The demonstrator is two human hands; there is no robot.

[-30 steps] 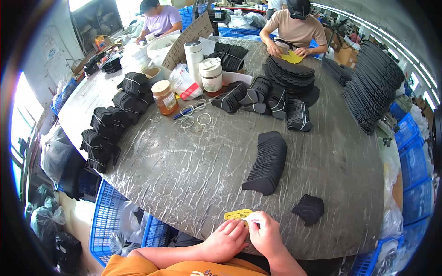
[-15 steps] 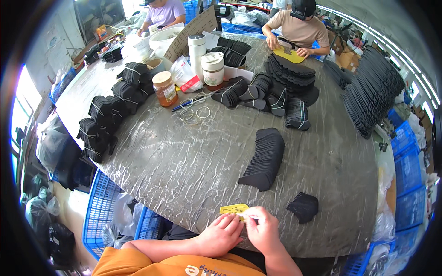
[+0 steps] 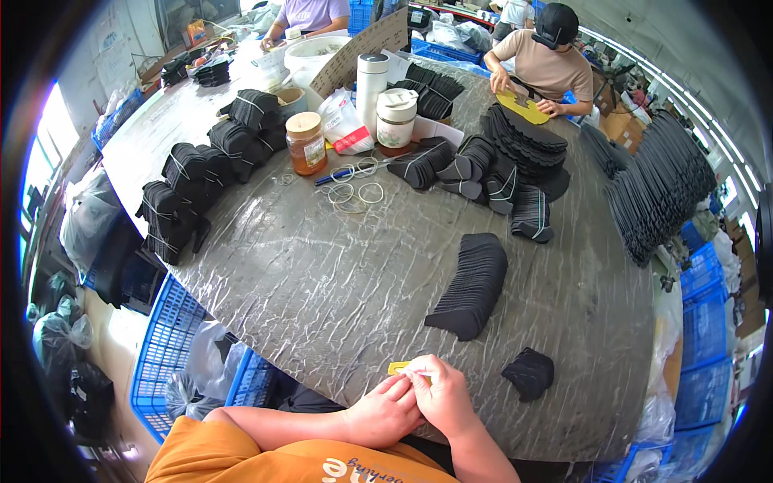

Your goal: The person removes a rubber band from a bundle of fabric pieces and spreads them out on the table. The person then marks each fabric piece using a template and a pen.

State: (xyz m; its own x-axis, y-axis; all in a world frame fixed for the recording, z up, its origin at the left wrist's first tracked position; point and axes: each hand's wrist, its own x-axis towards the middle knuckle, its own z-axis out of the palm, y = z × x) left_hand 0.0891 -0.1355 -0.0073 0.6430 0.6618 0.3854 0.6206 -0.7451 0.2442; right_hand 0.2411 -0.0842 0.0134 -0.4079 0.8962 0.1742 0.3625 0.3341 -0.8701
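Close to the table's near edge, my left hand (image 3: 382, 414) rests its closed-together fingers on a small yellow template (image 3: 398, 368), holding it. Most of the template is covered by my hands. Just beside it, my right hand (image 3: 441, 396) is closed in a pinch over the template, its fingertips meeting those of my left hand. The slim white pen-like stick in this pinch is almost wholly hidden now. Beyond my hands lies a fanned row of black curved pieces (image 3: 470, 286). To the right sits a smaller stack of black pieces (image 3: 529, 373).
Banded black bundles (image 3: 187, 171) line the table's left side; others (image 3: 531, 213) lie ahead. A honey-coloured jar (image 3: 307, 145), white bottle (image 3: 371, 88), lidded cup (image 3: 396, 121) and loose rubber bands (image 3: 354, 196) stand or lie mid-table. Across, a co-worker (image 3: 547, 60) handles a yellow template.
My right hand has shifted slightly left and up over the yellow template, covering more of it and the white stick. The whole view has swung a little, moving the far things rightward.
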